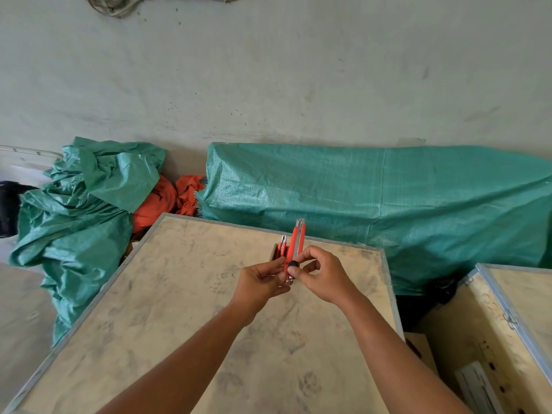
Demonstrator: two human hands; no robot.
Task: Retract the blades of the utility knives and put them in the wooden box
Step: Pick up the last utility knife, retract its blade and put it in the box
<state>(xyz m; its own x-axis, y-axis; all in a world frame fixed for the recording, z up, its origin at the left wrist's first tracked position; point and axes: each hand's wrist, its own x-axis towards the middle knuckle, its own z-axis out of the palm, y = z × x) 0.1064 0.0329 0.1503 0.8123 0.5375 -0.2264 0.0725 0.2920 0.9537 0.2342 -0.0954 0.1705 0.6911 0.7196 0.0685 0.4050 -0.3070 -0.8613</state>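
I hold a red utility knife (297, 243) upright above a plywood crate top (185, 309), its metal tip pointing away from me. My left hand (263, 280) grips the lower handle. My right hand (321, 274) pinches the black slider knob on the knife's side. Just behind the hands stands a small wooden box (274, 251) with a second, smaller red utility knife (282, 245) sticking up out of it. Most of the box is hidden by my hands.
Green woven tarps lie crumpled at the left (80, 204) and draped over a long bundle behind the crate (388, 204). Orange cloth (167, 201) sits between them. Another metal-edged plywood crate (513, 309) stands at the right, with a dark gap between the crates.
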